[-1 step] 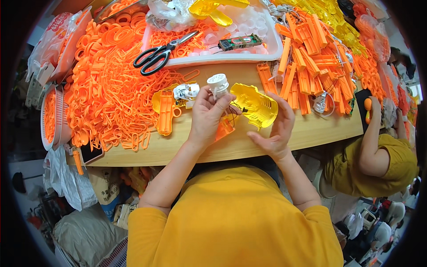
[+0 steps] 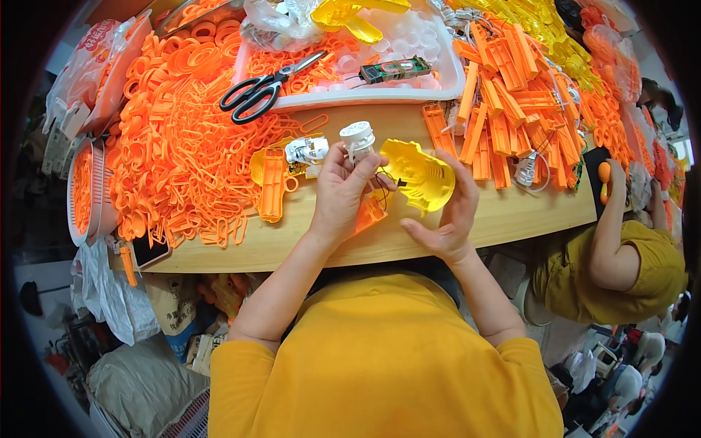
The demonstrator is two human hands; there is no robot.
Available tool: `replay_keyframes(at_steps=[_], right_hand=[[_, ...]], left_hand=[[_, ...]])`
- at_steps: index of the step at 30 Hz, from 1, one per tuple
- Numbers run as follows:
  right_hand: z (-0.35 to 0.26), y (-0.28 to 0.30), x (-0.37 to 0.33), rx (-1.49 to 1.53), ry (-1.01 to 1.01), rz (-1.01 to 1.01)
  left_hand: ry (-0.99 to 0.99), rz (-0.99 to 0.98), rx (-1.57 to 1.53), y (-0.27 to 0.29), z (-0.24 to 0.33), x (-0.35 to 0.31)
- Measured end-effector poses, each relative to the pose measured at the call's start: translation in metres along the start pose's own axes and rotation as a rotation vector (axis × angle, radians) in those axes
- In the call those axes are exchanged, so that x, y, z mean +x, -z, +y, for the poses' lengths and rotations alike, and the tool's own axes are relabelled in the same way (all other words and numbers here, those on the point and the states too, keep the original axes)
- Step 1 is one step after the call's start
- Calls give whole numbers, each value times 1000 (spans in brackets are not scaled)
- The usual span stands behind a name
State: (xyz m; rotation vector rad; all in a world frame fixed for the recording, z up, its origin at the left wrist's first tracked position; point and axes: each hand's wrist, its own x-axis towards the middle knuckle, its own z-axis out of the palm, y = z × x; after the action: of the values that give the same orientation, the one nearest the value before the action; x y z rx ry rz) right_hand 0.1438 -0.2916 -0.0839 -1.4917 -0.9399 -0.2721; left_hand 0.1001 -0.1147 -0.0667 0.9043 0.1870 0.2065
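Observation:
My left hand [image 2: 342, 186] pinches a white round plastic part [image 2: 357, 135] with a perforated top, thumb and fingers closed on its lower side. Thin dark wires run from beneath it toward an orange battery case [image 2: 370, 212], partly hidden under that hand. My right hand [image 2: 451, 212] cups a yellow plastic shell half [image 2: 418, 175], hollow side up. Its fingers curve along the shell's right rim, while the thumb stretches out below the lower edge. Left of my hands lies another yellow shell half with an orange battery case [image 2: 272, 186] and a white motor-like unit [image 2: 307, 150].
Heaps of orange clips and rings [image 2: 197, 139] cover the table's left. Black-handled scissors [image 2: 263, 91] rest against a white tray [image 2: 350, 95] of small parts. Orange cases [image 2: 504, 95] pile up at right, near a co-worker's arm [image 2: 615, 197]. The wooden table edge [image 2: 277, 259] runs before me.
My right hand and the yellow shell half have shifted very slightly, with the shell tilting a little and the thumb moving left. My left hand keeps its hold on the white part.

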Motion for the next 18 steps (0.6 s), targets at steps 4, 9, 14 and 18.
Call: replay_keyframes(at_steps=[4, 9, 14, 18], right_hand=[[9, -18, 1, -110, 36, -58], [14, -22, 12, -334, 98, -44], [3, -20, 22, 854, -878, 200], [9, -11, 16, 1025, -1004, 50]], left_hand=[[-10, 17, 21, 2, -2, -2], [-121, 50, 160, -2, -1, -3], [-358, -22, 409, 3, -6, 6], [-299, -88, 680, 7, -5, 9]])
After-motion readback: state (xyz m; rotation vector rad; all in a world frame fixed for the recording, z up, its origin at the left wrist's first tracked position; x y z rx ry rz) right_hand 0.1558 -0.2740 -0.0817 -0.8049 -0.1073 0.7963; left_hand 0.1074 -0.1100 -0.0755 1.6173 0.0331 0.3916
